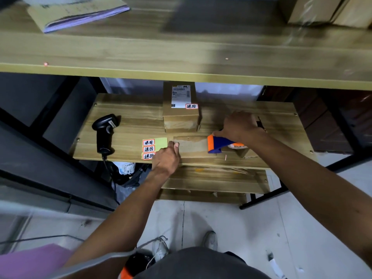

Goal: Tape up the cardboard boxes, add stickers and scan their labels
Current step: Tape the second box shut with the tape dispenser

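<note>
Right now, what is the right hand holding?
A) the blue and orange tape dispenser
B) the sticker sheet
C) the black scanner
A: the right hand grips the blue and orange tape dispenser on the cardboard box, while the black scanner lies untouched on the shelf.

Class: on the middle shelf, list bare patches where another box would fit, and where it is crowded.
Bare: between the scanner and the labelled box; also the right end of the shelf, beyond the right hand. Crowded: front middle, with stickers, flat box, tape dispenser, left hand.
</note>
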### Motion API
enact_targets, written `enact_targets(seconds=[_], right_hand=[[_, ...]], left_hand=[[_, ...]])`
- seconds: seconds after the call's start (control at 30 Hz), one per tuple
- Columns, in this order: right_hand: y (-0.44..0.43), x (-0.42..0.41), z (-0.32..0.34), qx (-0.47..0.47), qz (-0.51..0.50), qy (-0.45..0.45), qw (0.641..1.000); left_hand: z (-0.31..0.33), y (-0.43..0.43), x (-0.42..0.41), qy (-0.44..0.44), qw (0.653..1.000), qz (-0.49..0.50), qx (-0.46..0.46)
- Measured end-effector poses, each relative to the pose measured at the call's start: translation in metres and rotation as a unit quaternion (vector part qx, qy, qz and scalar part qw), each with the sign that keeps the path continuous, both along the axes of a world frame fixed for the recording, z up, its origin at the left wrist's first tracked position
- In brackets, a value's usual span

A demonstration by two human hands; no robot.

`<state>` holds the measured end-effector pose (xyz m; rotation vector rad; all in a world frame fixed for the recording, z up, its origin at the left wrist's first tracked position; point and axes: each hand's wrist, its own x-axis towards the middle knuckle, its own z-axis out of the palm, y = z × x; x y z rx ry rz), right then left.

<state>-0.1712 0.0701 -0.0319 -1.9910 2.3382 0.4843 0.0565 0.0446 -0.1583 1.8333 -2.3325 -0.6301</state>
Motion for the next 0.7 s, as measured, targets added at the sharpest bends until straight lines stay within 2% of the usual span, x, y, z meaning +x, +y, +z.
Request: enact_targets(seconds=[0.17, 0.2, 0.27, 0.33, 0.37, 0.47, 0.53, 0.6, 0.7], right_hand=[[0.002, -0.001, 0.001, 0.002, -0.004, 0.004, 1.000], [0.002, 0.000, 0.001, 0.000, -0.003, 0.004, 1.000], [0.002, 0.001, 0.000, -0.005, -0.004, 0.001, 1.000], [0.001, 0.002, 0.001, -0.008, -0.009, -0.002, 1.000], [0.001, 0.003, 0.001, -0.007, -0.009, -0.004, 1.000], [-0.001, 0.007, 0.004, 0.001, -0.005, 0.006, 1.000], [-0.001, 0.013, 0.006, -0.002, 0.006, 0.025, 1.000], [0.001, 0.020, 0.006, -0.005, 0.014, 0.039, 0.999], [0.004, 0.028, -0.001, -0.008, 0.015, 0.029, 0.999]], left_hand=[[0.014, -0.011, 0.003, -0.014, 0.998, 0.022, 0.062], [0.017, -0.012, 0.004, -0.029, 0.998, 0.030, 0.046], [0.022, -0.010, 0.005, -0.032, 0.998, 0.026, -0.047], [0.024, -0.006, -0.002, -0.008, 0.989, -0.053, -0.135], [0.025, -0.006, -0.006, -0.009, 0.984, -0.111, -0.138], [0.024, -0.007, -0.022, -0.062, 0.969, -0.235, -0.054], [0.017, -0.007, -0.027, -0.104, 0.959, -0.263, -0.032], [0.012, -0.008, -0.030, -0.136, 0.952, -0.268, -0.054], [0.013, -0.011, -0.026, -0.127, 0.953, -0.267, -0.066]])
